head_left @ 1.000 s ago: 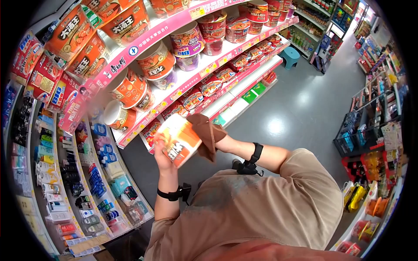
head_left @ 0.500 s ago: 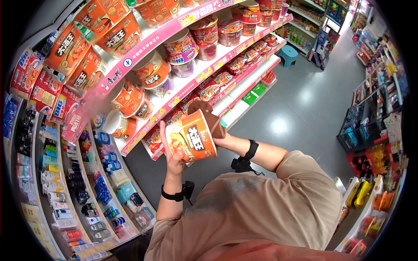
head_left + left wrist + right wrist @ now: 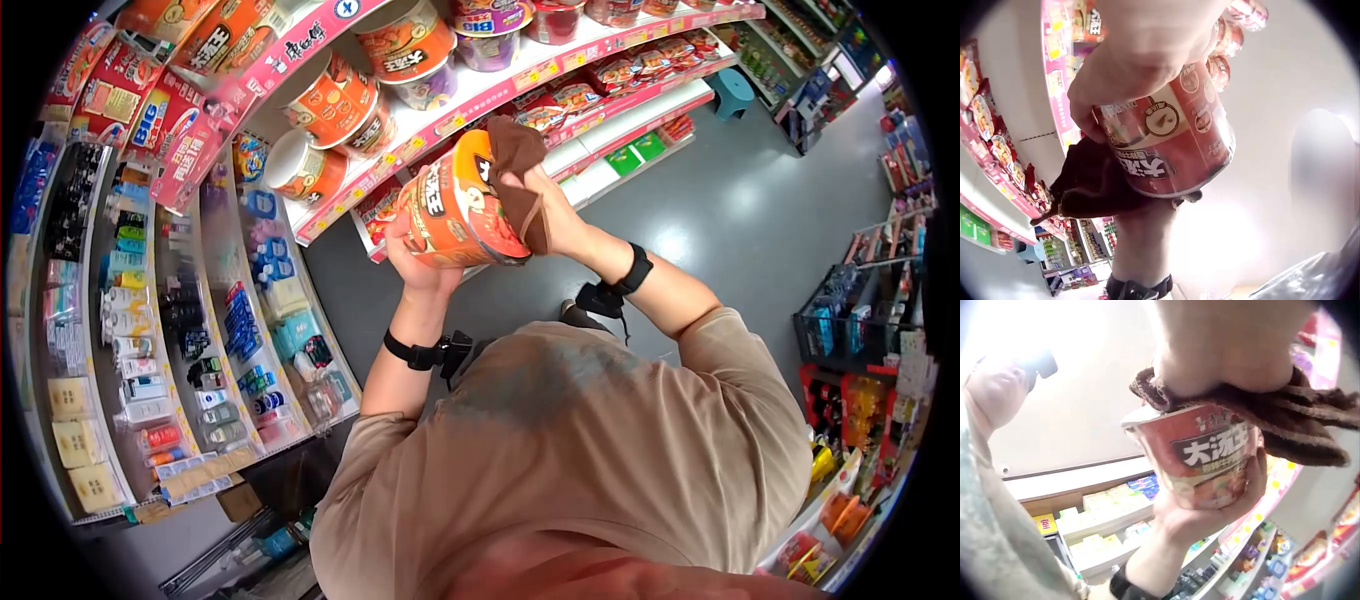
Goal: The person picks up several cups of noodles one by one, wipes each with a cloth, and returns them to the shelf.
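An orange-red instant noodle cup [image 3: 450, 215] is held tilted in front of the chest. My left hand [image 3: 425, 268] grips it around the lower end, with palm and fingers cupping it in the right wrist view. My right hand [image 3: 558, 212] holds a bunched brown cloth [image 3: 522, 160] against the cup's rim end. In the right wrist view the cloth [image 3: 1272, 422] lies between that hand and the cup [image 3: 1207, 456], covering part of the lid. The left wrist view shows the dark cloth [image 3: 1094, 181] beside the printed wall of the cup [image 3: 1172, 144].
Shelves with a pink price edge [image 3: 430, 140] hold more noodle cups [image 3: 335, 100] and red noodle packets [image 3: 590, 95] ahead. Toiletry shelves [image 3: 200, 330] run along the left. A blue stool [image 3: 733, 92] stands farther off, and a black wire basket [image 3: 850, 310] is at the right.
The cup has been turned in the hands, so a different part of its printed side shows. Both hands have shifted up and right in the head view, which has also moved.
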Tool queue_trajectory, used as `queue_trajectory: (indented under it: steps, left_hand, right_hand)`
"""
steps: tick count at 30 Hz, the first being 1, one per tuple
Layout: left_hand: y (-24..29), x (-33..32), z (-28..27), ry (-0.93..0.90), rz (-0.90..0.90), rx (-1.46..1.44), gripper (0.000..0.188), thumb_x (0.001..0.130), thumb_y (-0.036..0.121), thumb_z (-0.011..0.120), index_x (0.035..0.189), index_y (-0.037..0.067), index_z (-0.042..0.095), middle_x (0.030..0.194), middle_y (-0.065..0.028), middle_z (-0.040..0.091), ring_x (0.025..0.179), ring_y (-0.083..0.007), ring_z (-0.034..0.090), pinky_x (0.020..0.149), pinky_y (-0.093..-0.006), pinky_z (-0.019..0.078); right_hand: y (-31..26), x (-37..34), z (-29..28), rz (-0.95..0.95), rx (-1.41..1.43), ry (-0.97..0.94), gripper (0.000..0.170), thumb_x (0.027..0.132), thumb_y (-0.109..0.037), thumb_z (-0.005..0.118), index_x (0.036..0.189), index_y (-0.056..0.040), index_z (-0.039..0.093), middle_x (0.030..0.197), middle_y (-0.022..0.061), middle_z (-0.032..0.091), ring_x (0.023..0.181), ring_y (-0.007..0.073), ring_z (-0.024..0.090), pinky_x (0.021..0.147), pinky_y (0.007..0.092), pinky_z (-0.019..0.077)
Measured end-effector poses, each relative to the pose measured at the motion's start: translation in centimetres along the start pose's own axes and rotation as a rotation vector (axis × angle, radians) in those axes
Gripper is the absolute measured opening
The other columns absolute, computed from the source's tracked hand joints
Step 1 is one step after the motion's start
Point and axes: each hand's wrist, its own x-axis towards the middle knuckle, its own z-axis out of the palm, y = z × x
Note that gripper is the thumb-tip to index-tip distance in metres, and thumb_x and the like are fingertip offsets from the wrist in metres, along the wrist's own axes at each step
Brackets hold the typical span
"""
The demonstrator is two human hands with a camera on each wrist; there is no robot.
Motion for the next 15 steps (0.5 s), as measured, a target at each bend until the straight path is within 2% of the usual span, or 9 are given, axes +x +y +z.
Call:
queue_trajectory:
  steps: [1,3,4,7,8,11,12,13,15]
  left_hand:
    - [0.0,0.2,-0.2,-0.002,-0.004,-0.017,0.065,0.094,0.045,0.042,0.143,0.003,0.046,0.138,-0.0155,0.057,0.125,-0.0318,0.058,0.108,-0.0469,0.0458]
    - [0.2,0.8,-0.6,-0.012,-0.009,-0.051,0.064,0.094,0.044,0.040,0.143,0.004,0.046,0.138,-0.0150,0.058,0.125,-0.0313,0.058,0.107,-0.0466,0.0462]
    - [0.3,0.8,-0.9,-0.014,-0.016,-0.067,0.063,0.095,0.044,0.040,0.143,0.004,0.046,0.138,-0.0147,0.058,0.125,-0.0311,0.058,0.107,-0.0464,0.0464]
    - [0.6,0.7,-1.3,-0.111,-0.044,-0.007,0.063,0.095,0.044,0.040,0.143,0.004,0.046,0.138,-0.0149,0.058,0.124,-0.0308,0.058,0.106,-0.0470,0.0469]
    - [0.5,0.5,-1.5,-0.086,-0.043,-0.005,0.063,0.094,0.043,0.041,0.143,0.003,0.046,0.138,-0.0150,0.058,0.124,-0.0309,0.058,0.106,-0.0473,0.0468]
    - [0.3,0.5,-2.3,-0.029,-0.033,0.005,0.064,0.094,0.043,0.042,0.143,0.003,0.046,0.139,-0.0155,0.057,0.125,-0.0315,0.058,0.107,-0.0482,0.0464]
    - [0.3,0.3,-1.9,-0.024,-0.003,0.012,0.063,0.094,0.043,0.042,0.143,0.004,0.047,0.140,-0.0162,0.057,0.126,-0.0327,0.057,0.108,-0.0485,0.0459]
    - [0.6,0.3,-1.4,-0.014,0.032,0.036,0.063,0.094,0.043,0.042,0.143,0.004,0.046,0.140,-0.0162,0.056,0.126,-0.0331,0.057,0.108,-0.0488,0.0454]
    - [1.1,0.2,-0.8,0.018,0.105,0.078,0.064,0.094,0.044,0.041,0.143,0.003,0.046,0.142,-0.0162,0.055,0.128,-0.0337,0.055,0.109,-0.0493,0.0444]
  right_hand:
    - [-0.3,-0.5,0.5,0.195,0.148,-0.024,0.044,0.100,-0.030,0.054,0.134,-0.0023,0.051,0.112,0.0176,0.051,0.107,0.0401,0.047,0.094,0.0472,0.0377]
    - [-7.0,0.8,-0.5,-0.023,-0.004,-0.036,0.046,0.099,-0.032,0.054,0.132,-0.0008,0.051,0.128,0.0204,0.051,0.123,0.0429,0.043,0.107,0.0503,0.0321]
    - [-7.5,0.3,-0.8,-0.036,-0.183,-0.127,0.049,0.099,-0.034,0.050,0.132,0.0012,0.051,0.140,0.0229,0.047,0.136,0.0438,0.036,0.118,0.0517,0.0189]
    - [-7.0,2.4,-1.8,-0.184,-0.235,-0.227,0.046,0.100,-0.033,0.048,0.130,0.0009,0.053,0.136,0.0222,0.050,0.131,0.0421,0.041,0.114,0.0546,0.0222]
    - [-7.4,3.1,-2.2,-0.159,-0.276,-0.256,0.045,0.100,-0.035,0.048,0.126,0.0011,0.056,0.129,0.0217,0.054,0.124,0.0408,0.045,0.108,0.0545,0.0268]
    - [-4.0,3.9,-1.0,-0.038,-0.186,-0.050,0.040,0.098,-0.031,0.054,0.122,0.0009,0.057,0.108,0.0206,0.058,0.105,0.0404,0.053,0.091,0.0491,0.0400]
    - [-0.7,2.4,-0.6,-0.425,-0.362,0.032,0.036,0.095,-0.022,0.062,0.125,-0.0024,0.058,0.104,0.0189,0.055,0.101,0.0398,0.054,0.084,0.0468,0.0446]
    - [-1.2,2.1,0.1,-0.332,-0.155,0.129,0.040,0.091,-0.015,0.067,0.130,-0.0076,0.058,0.101,0.0173,0.053,0.096,0.0393,0.054,0.083,0.0450,0.0459]
    - [0.6,0.3,0.1,-0.086,-0.091,-0.065,0.043,0.093,-0.021,0.068,0.134,-0.0122,0.057,0.107,0.0146,0.055,0.098,0.0347,0.056,0.086,0.0411,0.0462]
